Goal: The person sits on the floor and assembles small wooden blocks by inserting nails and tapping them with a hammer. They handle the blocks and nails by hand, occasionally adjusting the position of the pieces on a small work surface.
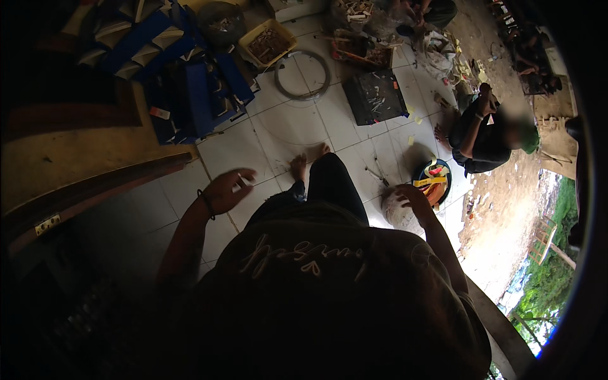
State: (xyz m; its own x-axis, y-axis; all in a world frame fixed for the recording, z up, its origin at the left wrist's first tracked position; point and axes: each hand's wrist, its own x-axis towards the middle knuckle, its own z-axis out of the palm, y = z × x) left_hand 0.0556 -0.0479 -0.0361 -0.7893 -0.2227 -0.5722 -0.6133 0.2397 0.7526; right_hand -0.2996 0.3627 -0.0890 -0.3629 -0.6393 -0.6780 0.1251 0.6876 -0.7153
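Fingers of our left hand (228, 193) bend loosely above the tiled floor (256, 149); a pale sliver shows between them, and we cannot tell whether they grasp it or only let the tile show through. Our right hand (413, 196) hangs with its fingers slack and curved, overlapping a translucent bag (398, 215) in our view; whether they touch it, we cannot tell. The bag is on the floor at our right, just beside a dark round basin (449, 191) holding yellow strips (430, 182). Ahead of us lie a wire coil (304, 97), a black box (373, 98) and a yellow tray (283, 56), with blue boxes (202, 101) piled to the left. Another person (484, 139) in dark clothing squats beyond the basin
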